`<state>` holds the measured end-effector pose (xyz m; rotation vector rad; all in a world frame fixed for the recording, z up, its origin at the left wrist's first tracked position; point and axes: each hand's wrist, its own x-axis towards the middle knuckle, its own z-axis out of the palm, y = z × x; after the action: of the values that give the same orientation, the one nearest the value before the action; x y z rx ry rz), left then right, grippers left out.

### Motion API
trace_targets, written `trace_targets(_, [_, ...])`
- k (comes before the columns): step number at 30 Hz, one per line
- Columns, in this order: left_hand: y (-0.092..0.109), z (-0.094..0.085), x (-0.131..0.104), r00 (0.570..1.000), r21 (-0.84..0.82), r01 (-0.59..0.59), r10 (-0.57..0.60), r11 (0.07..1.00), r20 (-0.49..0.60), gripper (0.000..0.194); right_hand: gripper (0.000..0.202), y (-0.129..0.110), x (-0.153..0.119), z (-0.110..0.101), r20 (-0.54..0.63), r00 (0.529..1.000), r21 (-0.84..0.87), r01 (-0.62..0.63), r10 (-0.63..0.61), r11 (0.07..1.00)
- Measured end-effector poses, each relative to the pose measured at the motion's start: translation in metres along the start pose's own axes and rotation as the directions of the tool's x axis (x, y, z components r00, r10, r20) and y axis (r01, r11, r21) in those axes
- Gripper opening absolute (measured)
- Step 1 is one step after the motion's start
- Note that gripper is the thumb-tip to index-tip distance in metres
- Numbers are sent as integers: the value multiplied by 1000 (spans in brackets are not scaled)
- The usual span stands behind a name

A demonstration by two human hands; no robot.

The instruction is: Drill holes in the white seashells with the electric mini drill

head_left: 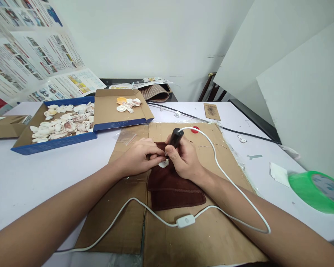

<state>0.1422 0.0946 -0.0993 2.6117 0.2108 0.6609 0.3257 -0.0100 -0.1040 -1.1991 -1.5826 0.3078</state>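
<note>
My right hand is wrapped around a small black corded hand drill, held nearly upright with its tip pointing down. A white cord runs from its top. My left hand has its fingertips pinched on a white seashell, right under the drill's tip. Whether the tip touches the shell is hidden by my fingers. Beneath both hands lies a folded dark brown cloth. An inline switch on the cord rests on the cardboard in front of the cloth.
Cardboard covers the table's middle. To the left, a blue box holds many shells; several more lie on its open lid. Green tape, a small wrench, a red cap and a black cable lie right and behind.
</note>
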Motion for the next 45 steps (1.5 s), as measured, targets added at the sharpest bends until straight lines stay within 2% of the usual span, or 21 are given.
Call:
trace_targets(15, [0,1,0,998,-34,-40,38,999,-56,27,40,-1,0,0,15,1000,8,4,-4,1000])
trace_targets(45, [-1,2,0,998,-62,-40,37,997,-58,24,38,-1,0,1,14,1000,12,5,-5,1000])
